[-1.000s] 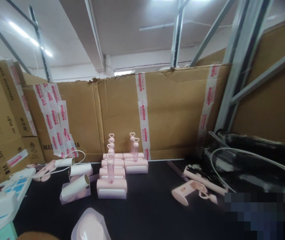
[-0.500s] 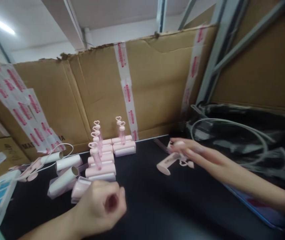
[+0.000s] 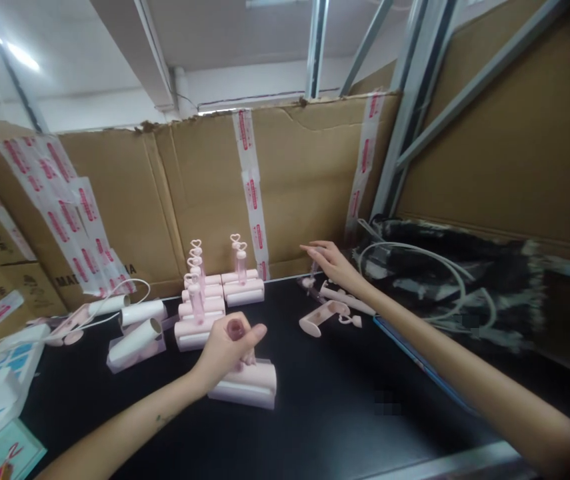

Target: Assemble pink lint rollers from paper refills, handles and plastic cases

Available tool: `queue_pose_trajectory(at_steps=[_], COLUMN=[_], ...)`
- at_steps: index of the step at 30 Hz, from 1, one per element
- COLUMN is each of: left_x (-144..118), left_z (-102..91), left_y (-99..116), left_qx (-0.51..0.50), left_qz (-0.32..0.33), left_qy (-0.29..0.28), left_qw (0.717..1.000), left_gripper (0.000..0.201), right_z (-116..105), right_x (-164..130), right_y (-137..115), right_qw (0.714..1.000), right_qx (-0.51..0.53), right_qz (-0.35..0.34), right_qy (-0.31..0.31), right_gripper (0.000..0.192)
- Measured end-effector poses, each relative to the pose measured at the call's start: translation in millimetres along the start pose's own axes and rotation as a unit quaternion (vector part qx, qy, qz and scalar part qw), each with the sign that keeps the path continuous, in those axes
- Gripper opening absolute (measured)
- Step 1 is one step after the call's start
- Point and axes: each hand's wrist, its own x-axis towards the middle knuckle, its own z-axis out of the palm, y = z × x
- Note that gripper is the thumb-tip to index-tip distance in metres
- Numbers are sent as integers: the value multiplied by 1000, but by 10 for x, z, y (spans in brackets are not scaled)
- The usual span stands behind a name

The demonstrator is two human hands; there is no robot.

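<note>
My left hand [image 3: 227, 343] is closed around an upright pink tube [image 3: 235, 327] whose round, open-looking top shows above the fingers. Directly below it lies a pink and white roll-shaped piece [image 3: 259, 375], partly covered by the hand. My right hand [image 3: 332, 261] reaches to the back right, index finger stretched out. Its fingertips pinch a slim clear tube [image 3: 313, 268], pale end down. Closer to me than that hand lie a curved pink holder [image 3: 322, 317] and a heart-topped pink cap [image 3: 351, 320]. Several pink rolls [image 3: 199, 310] carry upright clear pink tubes with heart-shaped tops [image 3: 235, 239].
White rolls [image 3: 137, 341] in clear wrap lie on the left of the black table [image 3: 325, 413], near a white tray [image 3: 29, 347] and a green box [image 3: 7, 453]. Cardboard [image 3: 305, 193] walls the back. Black plastic [image 3: 489, 280], white tubing [image 3: 415, 243] and a blue-edged flat object [image 3: 415, 360] are at right.
My right hand has left the curved pink holder and moved back and left to the slim clear tube. My left hand has risen, and the roll-shaped piece below it now shows.
</note>
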Motion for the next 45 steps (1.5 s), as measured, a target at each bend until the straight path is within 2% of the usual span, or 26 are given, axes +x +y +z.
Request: queue_pose_trajectory(at_steps=[4, 7, 8, 10, 12, 14, 15, 17, 19, 22, 25, 28, 30, 33, 35, 36, 38, 40, 41, 43, 44, 45], left_x=[-18, -8, -16, -63, -145, -238, -279, -341, -380, -430, -480, -480, -447, -389, -365, -359, -361, -394, -426, -518, -576, -638], left_z=[-44, -166, -219, -324, -401, -433, -433, -414, -387, -372, -404, -461, -505, -577, -608, -608, -561, -451, -382, -253, -204, -168], left_y=[15, 28, 30, 35, 39, 31, 18, -25, -81, -165, -243, -321, -380, -452, -443, -410, -288, -126, -47, 85, 136, 179], left_qx=[15, 33, 52, 119, 218, 313, 346, 387, 412, 407, 346, 282, 253, 247, 254, 243, 152, -16, -102, -219, -243, -244], left_qz=[31, 85, 108, 137, 112, 53, 25, -15, -32, -18, 39, 79, 77, 80, 108, 125, 135, 66, 13, -88, -123, -144], left_qy=[-77, -127, -125, -105, -92, -114, -126, -133, -105, -71, -49, 5, 30, 30, 35, 44, 52, -11, -64, -157, -173, -166], left_qw=[996, 988, 985, 978, 965, 941, 929, 912, 904, 911, 936, 956, 964, 965, 960, 961, 978, 998, 993, 959, 947, 944], left_gripper=[33, 43, 53, 70, 82, 84, 78, 60, 55, 75, 91, 97, 97, 94, 88, 82, 68, 65, 72, 79, 74, 64], right_z=[-6, 23, 49, 135, 271, 443, 531, 685, 784, 833, 807, 731, 645, 429, 231, 128, -54, -173, -209, -252, -271, -293], right_x=[94, -20, -108, -337, -587, -802, -887, -1006, -1077, -1133, -1127, -1049, -982, -913, -906, -916, -954, -1008, -1036, -1093, -1122, -1150], right_y=[-281, -724, -905, -1268, -1569, -1752, -1796, -1809, -1767, -1693, -1626, -1556, -1518, -1496, -1507, -1522, -1580, -1668, -1714, -1782, -1793, -1788], right_qw=[998, 995, 994, 983, 964, 951, 949, 952, 960, 974, 983, 988, 992, 990, 987, 985, 971, 939, 923, 897, 887, 880], right_qx=[59, 97, 109, 103, 61, -14, -47, -78, -66, -34, 12, 69, 89, 113, 127, 136, 158, 173, 163, 95, 40, -17], right_qz=[1, 7, 14, 0, -59, -86, -82, -73, -82, -111, -104, -78, -66, -65, -85, -107, -164, -219, -241, -271, -283, -291], right_qy=[30, 23, -10, -153, -253, -297, -299, -287, -258, -197, -152, -117, -60, 49, 58, 29, -78, -200, -253, -336, -362, -376], right_gripper=[42, 34, 31, 30, 39, 52, 52, 36, 18, 9, 12, 15, 17, 18, 16, 17, 19, 19, 18, 21, 25, 31])
